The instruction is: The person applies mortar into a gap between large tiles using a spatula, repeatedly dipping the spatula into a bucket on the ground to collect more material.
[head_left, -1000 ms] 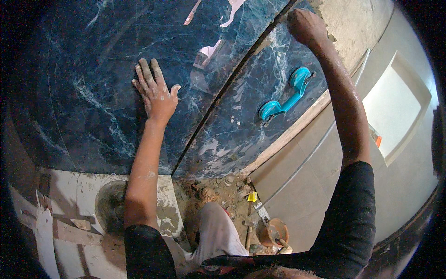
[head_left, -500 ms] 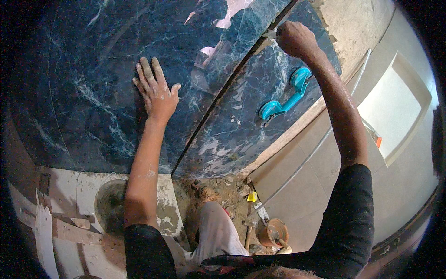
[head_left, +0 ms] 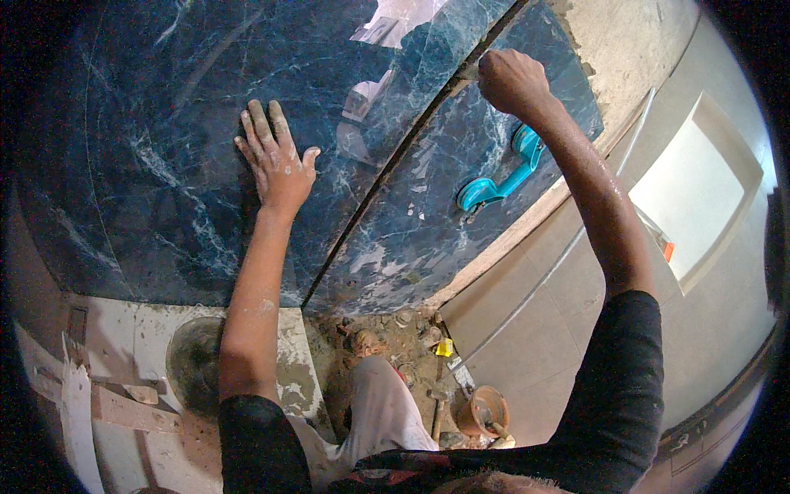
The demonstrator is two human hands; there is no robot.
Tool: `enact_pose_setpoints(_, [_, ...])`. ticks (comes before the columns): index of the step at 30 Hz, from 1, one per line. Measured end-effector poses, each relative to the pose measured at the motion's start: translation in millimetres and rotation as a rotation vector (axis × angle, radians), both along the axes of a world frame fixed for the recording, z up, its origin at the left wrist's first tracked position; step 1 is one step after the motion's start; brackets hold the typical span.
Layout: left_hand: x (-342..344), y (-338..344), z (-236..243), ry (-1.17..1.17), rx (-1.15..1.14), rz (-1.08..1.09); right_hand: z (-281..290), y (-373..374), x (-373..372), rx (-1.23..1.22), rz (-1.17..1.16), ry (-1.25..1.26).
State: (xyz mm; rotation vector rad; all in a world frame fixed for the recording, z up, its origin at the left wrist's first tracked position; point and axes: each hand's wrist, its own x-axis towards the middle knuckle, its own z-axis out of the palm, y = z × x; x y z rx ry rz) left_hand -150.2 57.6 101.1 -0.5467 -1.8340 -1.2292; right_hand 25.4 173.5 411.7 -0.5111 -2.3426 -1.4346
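- Head view: the left hand, fingers spread, rests on the left one of two dark-blue, white-veined slabs.
- The right hand grips one pale, flat-bladed tool at their seam's far part.
- One turquoise two-cup suction lifter sits rightward.
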Motion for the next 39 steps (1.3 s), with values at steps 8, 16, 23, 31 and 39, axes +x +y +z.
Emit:
enact_pose_setpoints(8, [0, -1, 0, 0.001, -0.009, 0.004, 7, -22, 17, 0.034, 0.042, 0.042])
enact_pose_setpoints(16, [1, 0, 0, -0.003, -0.003, -0.004, -29, -7, 19, -0.038, 0.075, 0.048])
enact_pose_setpoints(23, [0, -1, -1, 0.005, 0.005, -0.003, -41, -8, 8, -0.068, -0.008, 0.006])
enact_pose_setpoints(31, [1, 0, -1, 0.009, -0.004, 0.006, -23, -2, 5, 0.090, 0.044, 0.023])
enact_pose_setpoints(39, [1, -2, 1, 0.008, -0.006, -0.003, 4, 2, 16, 0.166, 0.094, 0.101])
